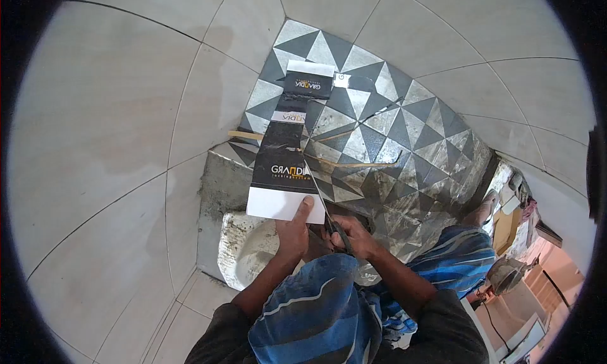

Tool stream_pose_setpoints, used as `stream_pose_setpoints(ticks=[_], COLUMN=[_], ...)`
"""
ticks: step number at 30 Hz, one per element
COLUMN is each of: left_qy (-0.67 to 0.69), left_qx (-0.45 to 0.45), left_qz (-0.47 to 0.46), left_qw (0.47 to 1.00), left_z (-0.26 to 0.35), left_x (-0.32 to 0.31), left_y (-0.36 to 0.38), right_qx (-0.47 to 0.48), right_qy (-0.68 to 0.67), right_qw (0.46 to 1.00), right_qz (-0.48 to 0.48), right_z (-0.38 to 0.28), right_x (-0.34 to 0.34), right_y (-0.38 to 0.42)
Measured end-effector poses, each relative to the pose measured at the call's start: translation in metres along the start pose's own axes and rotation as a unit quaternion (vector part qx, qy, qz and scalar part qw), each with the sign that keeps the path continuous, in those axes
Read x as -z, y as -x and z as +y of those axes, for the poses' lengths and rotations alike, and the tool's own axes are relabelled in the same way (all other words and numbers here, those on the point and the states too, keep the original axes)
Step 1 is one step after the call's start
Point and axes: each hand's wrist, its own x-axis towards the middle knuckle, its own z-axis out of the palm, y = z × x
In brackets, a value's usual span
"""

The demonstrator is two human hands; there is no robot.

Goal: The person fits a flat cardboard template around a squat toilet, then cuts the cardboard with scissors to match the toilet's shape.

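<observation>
My left hand (293,233) grips the near white end of a long black and white printed cardboard piece (278,150), its thumb on top. The cardboard stretches away from me over the patterned floor. My right hand (356,236) is closed round the dark handles of scissors (338,230), just right of the left hand. The long blades point forward along the cardboard's right edge. Some fingers of both hands are hidden under the cardboard and behind the scissors.
Grey and white triangle-patterned tiles (386,136) cover the wet, dirty floor. Thin strips (360,164) lie across them. A stained white basin (243,247) stands at the left beside a rough cement ledge (221,193). Cardboard scraps (506,228) and clutter are at the right.
</observation>
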Motion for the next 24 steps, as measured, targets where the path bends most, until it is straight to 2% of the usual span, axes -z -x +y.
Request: stream_pose_setpoints(ticks=[3,6,8,9,11,12,14,21,24], left_qy=[0.027,-0.005,-0.045,-0.045,-0.063,-0.062,0.012,-0.009,-0.07], left_qx=[-0.009,-0.025,-0.133,-0.133,-0.041,-0.04,0.016,0.017,-0.025], left_qz=[-0.022,-0.034,-0.063,-0.063,-0.042,-0.042,-0.007,0.005,-0.039], left_qw=[0.999,0.999,0.988,0.988,0.996,0.996,1.0,1.0,0.996], left_z=[0.001,0.003,-0.003,-0.004,0.004,0.006,0.01,0.012,0.013], left_x=[0.0,0.002,0.006,0.008,0.005,0.002,-0.002,-0.002,-0.001], left_y=[-0.001,0.0,0.001,0.0,-0.001,0.0,0.0,0.0,-0.001], right_qx=[-0.012,-0.041,-0.042,-0.042,-0.047,-0.053,-0.048,-0.039,-0.065], right_qy=[0.041,0.05,0.045,0.041,0.043,0.045,0.04,0.022,0.031], right_qw=[0.999,0.998,0.998,0.997,0.997,0.997,0.997,0.998,0.996], right_qz=[0.012,0.016,0.032,0.049,0.04,0.029,0.038,0.053,0.043], right_z=[0.004,0.017,0.006,0.002,0.008,0.011,0.013,0.01,0.017], right_x=[0.004,0.006,-0.003,-0.006,-0.001,0.001,-0.001,-0.004,0.002], right_y=[0.001,0.0,0.0,0.0,-0.001,0.0,-0.001,-0.001,0.0])
